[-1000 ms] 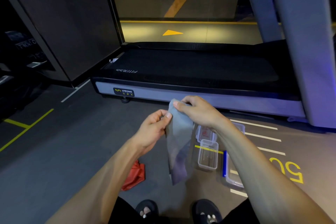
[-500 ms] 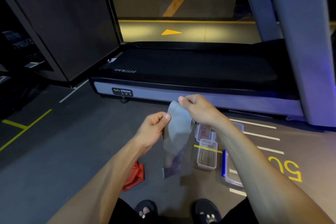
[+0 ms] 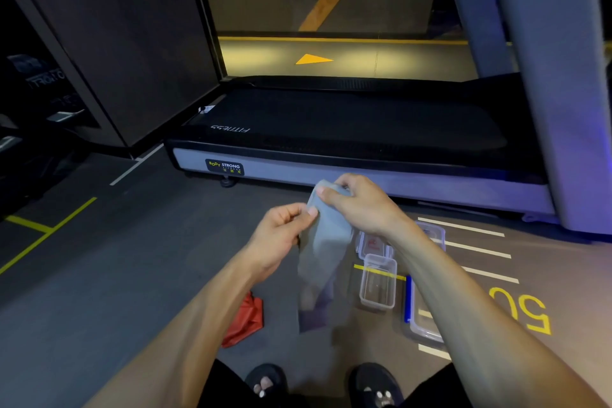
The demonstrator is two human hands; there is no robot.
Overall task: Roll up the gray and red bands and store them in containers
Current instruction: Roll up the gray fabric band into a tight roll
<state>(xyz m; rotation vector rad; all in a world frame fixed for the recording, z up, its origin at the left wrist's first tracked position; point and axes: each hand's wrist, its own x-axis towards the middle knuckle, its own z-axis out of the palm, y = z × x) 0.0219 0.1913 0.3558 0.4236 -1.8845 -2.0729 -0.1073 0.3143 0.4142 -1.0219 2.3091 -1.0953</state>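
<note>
Hands pinch the gray band [image 3: 323, 242] at its top: right hand [image 3: 361, 205] on the upper corner, left hand [image 3: 281, 235] on the near edge; its long axis hangs straight down, ready for rolling from the top.

Red band [image 3: 245, 321] half hidden behind left forearm; larger container [image 3: 422, 325] mostly behind right forearm.

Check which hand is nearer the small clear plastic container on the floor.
Right. The right hand grips the gray band up-left of the small clear plastic container; the left hand is farther left, across the band.
</note>
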